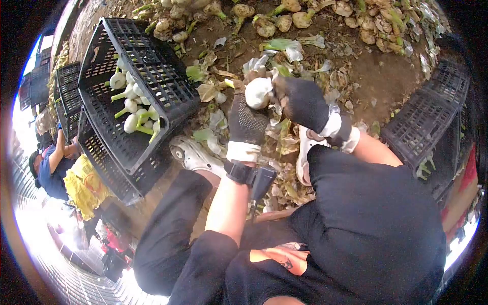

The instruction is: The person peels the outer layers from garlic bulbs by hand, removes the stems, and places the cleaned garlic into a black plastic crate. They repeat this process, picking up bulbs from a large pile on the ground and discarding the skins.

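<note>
My left hand [247, 118], in a dark dotted glove with a white cuff, is closed round a white garlic bulb [258, 93]. A short cut stem pokes out to the left of the bulb. Against the bulb's right side my right hand [304, 103], also in a dark glove, is closed with its fingertips pinching papery garlic skin [276, 97]. Those fingertips are partly hidden. Loose husks and green leaf scraps lie on the ground around both hands.
Left of me a black plastic crate [147, 66] lies tipped, with several white garlic bulbs [130, 105] inside. Unpeeled garlic [284, 23] is heaped ahead. More black crates [427, 122] stand at the right. Another person [55, 165] works at far left beside a yellow sack [85, 184].
</note>
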Tool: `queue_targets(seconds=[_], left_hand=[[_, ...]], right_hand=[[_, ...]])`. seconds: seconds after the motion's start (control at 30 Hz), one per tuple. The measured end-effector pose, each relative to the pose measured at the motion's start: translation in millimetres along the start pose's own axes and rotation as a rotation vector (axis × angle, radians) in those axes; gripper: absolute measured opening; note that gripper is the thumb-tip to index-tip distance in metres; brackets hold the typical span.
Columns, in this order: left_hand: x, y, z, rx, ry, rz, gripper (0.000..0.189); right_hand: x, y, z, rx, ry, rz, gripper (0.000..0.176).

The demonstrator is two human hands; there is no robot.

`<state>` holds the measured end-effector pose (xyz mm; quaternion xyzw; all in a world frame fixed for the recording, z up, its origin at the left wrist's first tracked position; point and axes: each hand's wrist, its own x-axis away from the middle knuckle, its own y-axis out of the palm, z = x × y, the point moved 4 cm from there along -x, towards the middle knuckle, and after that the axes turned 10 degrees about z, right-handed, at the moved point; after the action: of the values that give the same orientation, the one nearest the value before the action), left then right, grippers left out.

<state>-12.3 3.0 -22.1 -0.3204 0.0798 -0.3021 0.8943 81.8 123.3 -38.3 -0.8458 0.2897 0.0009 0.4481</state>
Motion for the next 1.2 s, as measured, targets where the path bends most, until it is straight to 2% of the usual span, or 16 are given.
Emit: queue_targets(seconds=[0.1, 0.27, 0.33, 0.47, 0.5, 0.53, 0.6, 0.63, 0.67, 0.73, 0.77, 0.8, 0.83, 0.93, 1.07, 1.2], left_hand=[[-4.6, 9.1, -38.5, 0.214, 0.082, 0.027, 0.026], [-12.1, 1.4, 18.7, 0.088, 0.24, 0.098, 0.025], [-14.0, 9.5, 19.6, 0.265, 0.096, 0.045, 0.022], [-20.5, 8.3, 38.5, 0.023, 0.539, 0.118, 0.023], [-23.6, 16.1, 29.0, 0.373, 0.182, -0.031, 0.021], [-23.6, 14.9, 28.4, 0.37, 0.183, -0.025, 0.021], [-21.7, 7.1, 35.3, 0.02, 0.419, 0.122, 0.022], [-22.3, 4.9, 30.1, 0.441, 0.218, 0.09, 0.022], [-13.4, 1.4, 10.0, 0.354, 0.123, 0.063, 0.026], [-8.7, 1.2, -9.2, 0.265, -0.017, 0.056, 0.036], [-3.7, -6.8, -4.2, 0.093, 0.211, 0.046, 0.043], [-2.0, 1.5, -17.0, 0.029, -0.117, -0.164, 0.043], [-5.0, 4.7, -7.6, 0.046, -0.054, -0.086, 0.045], [1.5, 11.3, 14.9, 0.046, 0.085, -0.04, 0.046], [3.8, 9.0, 25.5, 0.175, 0.147, -0.034, 0.039], [11.9, 16.2, 24.4, 0.078, -0.108, 0.02, 0.036]], right_hand=[[22.1, 13.7, 2.6, -0.825, 0.415, -0.288, 0.02], [13.2, -41.1, -14.3, -1.266, 1.061, -0.352, 0.032], [17.5, -45.7, -8.2, -1.271, 1.128, -0.223, 0.038], [22.2, -58.0, -17.8, -1.45, 1.137, -0.167, 0.039], [17.8, -65.7, -21.3, -1.363, 1.174, -0.106, 0.037], [14.7, -69.8, -21.9, -1.276, 1.203, -0.044, 0.036], [19.0, -75.1, 0.8, -1.693, 0.982, -0.037, 0.041], [8.7, -88.7, 9.2, -1.774, 0.782, -0.014, 0.04], [-1.0, -99.2, 13.5, -1.842, 0.575, 0.011, 0.039], [-12.5, -99.1, 21.0, -1.364, 0.516, 0.333, 0.044], [-17.3, -92.9, 11.8, -0.756, 0.27, 0.197, 0.056], [-20.8, -82.6, 3.5, -0.153, 0.003, 0.055, 0.071], [-13.1, -69.6, 2.3, 0.119, -0.112, 0.086, 0.071], [-21.3, -53.6, -20.8, -0.276, -0.197, 0.192, 0.049], [-11.8, -39.3, -24.1, -0.064, -0.339, 0.066, 0.03], [-17.7, -19.9, 5.5, -0.612, 0.347, 0.376, 0.009]])
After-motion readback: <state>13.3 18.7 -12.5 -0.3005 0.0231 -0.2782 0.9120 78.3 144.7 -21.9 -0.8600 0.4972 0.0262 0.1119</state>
